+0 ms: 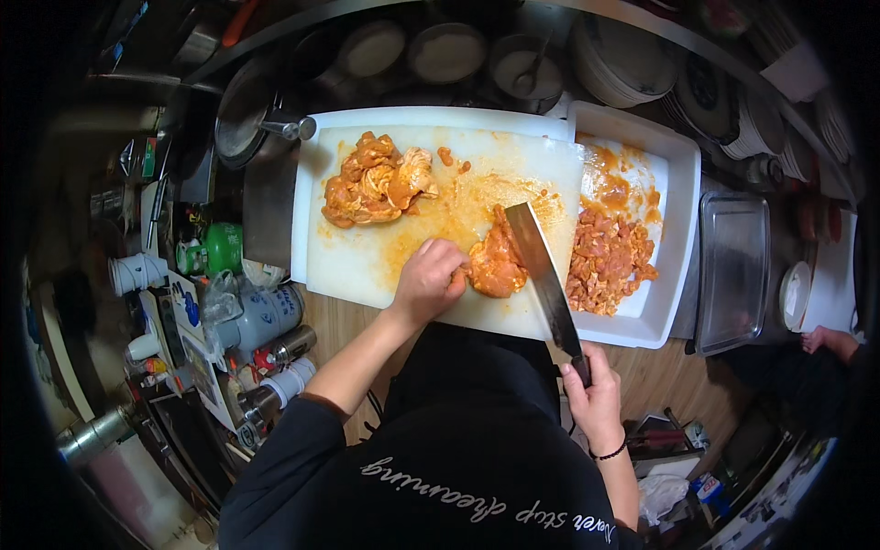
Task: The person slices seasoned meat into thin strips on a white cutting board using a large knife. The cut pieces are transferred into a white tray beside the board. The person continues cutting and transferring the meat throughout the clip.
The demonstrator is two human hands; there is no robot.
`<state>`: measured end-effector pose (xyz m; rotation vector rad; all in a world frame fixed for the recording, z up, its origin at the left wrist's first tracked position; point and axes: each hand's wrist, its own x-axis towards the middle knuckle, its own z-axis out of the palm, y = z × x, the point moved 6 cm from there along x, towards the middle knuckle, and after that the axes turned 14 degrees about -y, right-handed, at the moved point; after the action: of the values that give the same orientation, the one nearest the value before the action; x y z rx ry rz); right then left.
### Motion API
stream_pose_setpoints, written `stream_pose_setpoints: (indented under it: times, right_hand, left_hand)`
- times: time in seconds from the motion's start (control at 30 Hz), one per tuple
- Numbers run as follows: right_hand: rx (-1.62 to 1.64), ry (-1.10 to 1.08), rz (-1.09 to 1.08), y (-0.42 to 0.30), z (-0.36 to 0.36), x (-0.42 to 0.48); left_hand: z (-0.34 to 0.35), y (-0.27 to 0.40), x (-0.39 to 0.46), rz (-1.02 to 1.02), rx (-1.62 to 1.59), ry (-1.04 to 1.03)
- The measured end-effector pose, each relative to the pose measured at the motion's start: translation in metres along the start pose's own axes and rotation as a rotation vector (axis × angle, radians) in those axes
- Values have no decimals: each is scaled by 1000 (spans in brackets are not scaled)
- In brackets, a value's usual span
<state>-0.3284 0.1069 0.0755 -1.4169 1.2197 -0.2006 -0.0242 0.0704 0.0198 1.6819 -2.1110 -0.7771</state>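
My right hand (592,392) is closed round the handle of a long-bladed kitchen knife (540,265), whose blade lies along the right side of a piece of marinated raw meat (498,265). With curled fingers, my left hand (433,278) touches that piece's left edge; whether it grips the meat is hard to see. Both are over a white cutting board (357,268) smeared with orange marinade. Towards its far left sits a heap of larger marinated meat pieces (375,182). Cut meat pieces (608,261) lie in a white plastic tub (677,234), partly under the board's right end.
Behind the board stand bowls (447,53), one with a ladle, and stacked plates (622,62). A metal tray (733,271) lies right of the tub. Another person's hand (821,340) shows at far right. Left are a pan (240,120) and a gas canister (268,313).
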Motion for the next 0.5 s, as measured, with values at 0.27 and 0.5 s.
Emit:
stream_pose_setpoints:
  times: [0.27, 0.5]
  right_hand:
    - [196, -135, -18, 1, 42, -1]
    - [581, -229, 142, 8, 67, -6]
  left_hand:
    - [-8, -5, -15, -222, -338, 122]
    - [-5, -8, 6, 27, -66, -40]
